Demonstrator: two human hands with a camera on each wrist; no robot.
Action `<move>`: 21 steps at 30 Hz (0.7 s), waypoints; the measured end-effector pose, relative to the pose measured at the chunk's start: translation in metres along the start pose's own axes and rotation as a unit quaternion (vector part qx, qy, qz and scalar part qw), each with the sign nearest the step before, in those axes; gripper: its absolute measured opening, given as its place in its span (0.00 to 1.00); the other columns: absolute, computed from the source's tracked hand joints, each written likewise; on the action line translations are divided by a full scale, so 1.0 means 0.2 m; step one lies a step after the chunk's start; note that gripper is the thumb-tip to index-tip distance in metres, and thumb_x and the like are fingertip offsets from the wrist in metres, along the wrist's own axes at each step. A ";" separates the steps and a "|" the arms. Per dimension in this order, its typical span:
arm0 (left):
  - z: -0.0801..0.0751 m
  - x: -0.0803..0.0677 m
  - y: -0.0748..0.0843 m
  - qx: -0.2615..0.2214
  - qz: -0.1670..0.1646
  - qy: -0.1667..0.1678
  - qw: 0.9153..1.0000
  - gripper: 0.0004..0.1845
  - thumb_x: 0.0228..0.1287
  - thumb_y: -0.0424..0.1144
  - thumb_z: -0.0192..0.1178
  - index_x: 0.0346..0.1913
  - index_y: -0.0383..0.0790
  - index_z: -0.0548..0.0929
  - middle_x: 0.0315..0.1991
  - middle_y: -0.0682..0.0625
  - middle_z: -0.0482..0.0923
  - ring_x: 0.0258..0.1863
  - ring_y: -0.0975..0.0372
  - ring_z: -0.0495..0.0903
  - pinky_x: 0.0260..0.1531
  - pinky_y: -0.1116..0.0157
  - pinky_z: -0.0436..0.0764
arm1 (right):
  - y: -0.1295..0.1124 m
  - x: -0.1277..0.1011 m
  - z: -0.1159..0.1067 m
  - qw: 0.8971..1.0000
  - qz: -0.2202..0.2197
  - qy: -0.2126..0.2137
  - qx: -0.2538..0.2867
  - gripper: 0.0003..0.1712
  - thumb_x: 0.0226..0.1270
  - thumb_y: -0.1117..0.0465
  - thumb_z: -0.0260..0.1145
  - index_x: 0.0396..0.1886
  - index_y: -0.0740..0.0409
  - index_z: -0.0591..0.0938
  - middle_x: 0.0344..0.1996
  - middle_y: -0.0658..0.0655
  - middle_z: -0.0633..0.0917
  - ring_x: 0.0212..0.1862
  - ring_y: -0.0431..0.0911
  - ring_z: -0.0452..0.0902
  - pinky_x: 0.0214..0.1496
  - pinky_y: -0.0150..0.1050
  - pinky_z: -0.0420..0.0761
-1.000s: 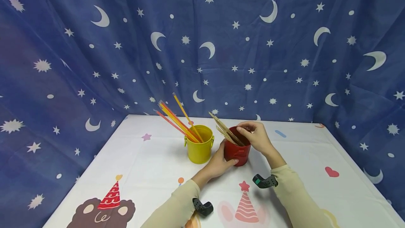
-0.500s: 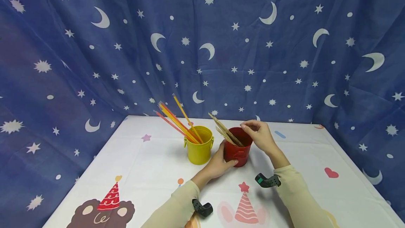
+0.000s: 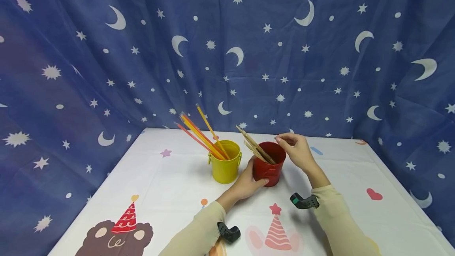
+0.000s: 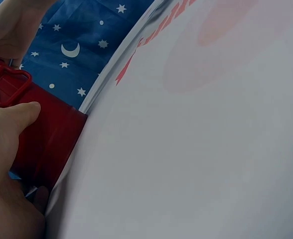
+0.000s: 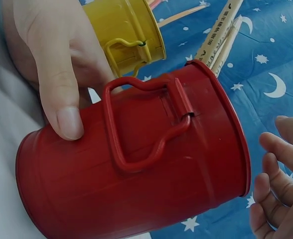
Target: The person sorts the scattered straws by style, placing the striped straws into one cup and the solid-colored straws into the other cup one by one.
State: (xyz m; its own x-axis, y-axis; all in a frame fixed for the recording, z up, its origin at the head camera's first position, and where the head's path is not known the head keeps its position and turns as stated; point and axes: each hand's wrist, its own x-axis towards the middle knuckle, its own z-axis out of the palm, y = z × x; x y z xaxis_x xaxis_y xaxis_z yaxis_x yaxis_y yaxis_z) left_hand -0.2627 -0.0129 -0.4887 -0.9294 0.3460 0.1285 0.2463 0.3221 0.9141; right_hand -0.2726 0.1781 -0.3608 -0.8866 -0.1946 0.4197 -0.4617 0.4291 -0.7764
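Left hand grips the red bucket at frame centre, its wooden sticks leaning upper-left, while the empty, loosely curled right hand hovers just right of the rim.

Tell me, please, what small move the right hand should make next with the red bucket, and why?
Probably lower the right hand to the wooden sticks and pinch one. It hovers empty beside the rim of the red bucket, fingers loosely curled, while the left hand grips the bucket's side, steadying it. The sticks lean out toward the yellow bucket.
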 end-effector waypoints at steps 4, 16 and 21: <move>0.01 0.00 -0.01 0.000 -0.004 -0.002 1.000 0.50 0.68 0.47 0.63 0.83 0.46 0.42 0.80 0.47 0.56 0.79 0.54 0.59 0.79 0.50 0.60 | 0.02 0.00 -0.01 1.000 -0.001 0.008 -0.010 0.13 0.72 0.68 0.63 0.47 0.76 0.84 0.41 0.73 0.86 0.36 0.33 0.76 0.42 0.24 0.76; 0.00 0.01 -0.02 0.005 0.004 -0.012 1.000 0.57 0.60 0.45 0.71 0.82 0.43 0.43 0.80 0.46 0.57 0.78 0.53 0.62 0.78 0.50 0.63 | 0.26 0.05 -0.02 0.999 -0.020 0.026 -0.006 0.14 0.74 0.62 0.64 0.50 0.69 0.86 0.46 0.69 0.87 0.41 0.27 0.77 0.50 0.25 0.76; -0.04 -0.02 0.01 0.036 -0.025 -0.024 0.999 0.57 0.63 0.49 0.68 0.82 0.39 0.40 0.82 0.44 0.50 0.81 0.51 0.55 0.79 0.48 0.58 | 0.29 0.05 -0.05 1.000 -0.011 0.027 -0.006 0.16 0.75 0.59 0.63 0.50 0.69 0.85 0.47 0.69 0.87 0.42 0.26 0.77 0.48 0.20 0.76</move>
